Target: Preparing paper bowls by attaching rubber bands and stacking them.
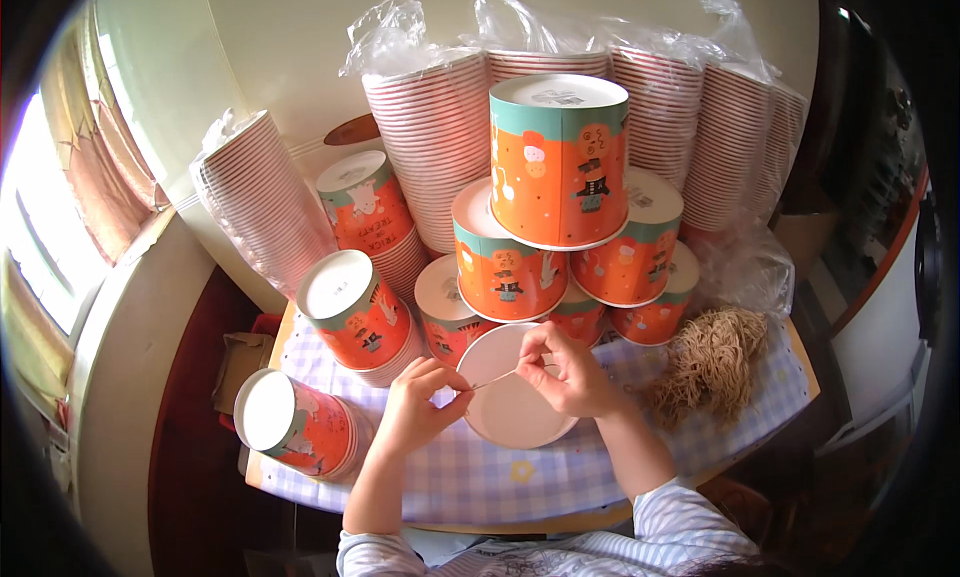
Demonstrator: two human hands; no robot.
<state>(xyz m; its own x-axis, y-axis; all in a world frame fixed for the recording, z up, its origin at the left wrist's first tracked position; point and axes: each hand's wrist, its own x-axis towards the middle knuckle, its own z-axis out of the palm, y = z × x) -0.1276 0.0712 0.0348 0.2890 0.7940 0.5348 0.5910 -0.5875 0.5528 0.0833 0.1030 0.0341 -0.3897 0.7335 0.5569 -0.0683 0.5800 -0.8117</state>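
A thin tan cord (495,379) is stretched between my two hands. My left hand (425,397) pinches one end between thumb and fingers. The other end is pinched by my right hand (562,375), slightly higher. Below both hands a paper bucket (520,417) tips its open mouth toward me, showing a plain white inside. Part of its rim is covered by my fingers. Whether the cord is fastened to the bucket I cannot tell.
Behind stands a pyramid of upturned orange-and-teal buckets (560,177). Shorter bucket stacks (355,322) line the left. Tall plastic-wrapped stacks (430,142) lean along the back. A tangled heap of tan cords (715,362) lies right, on the checked tablecloth (470,487).
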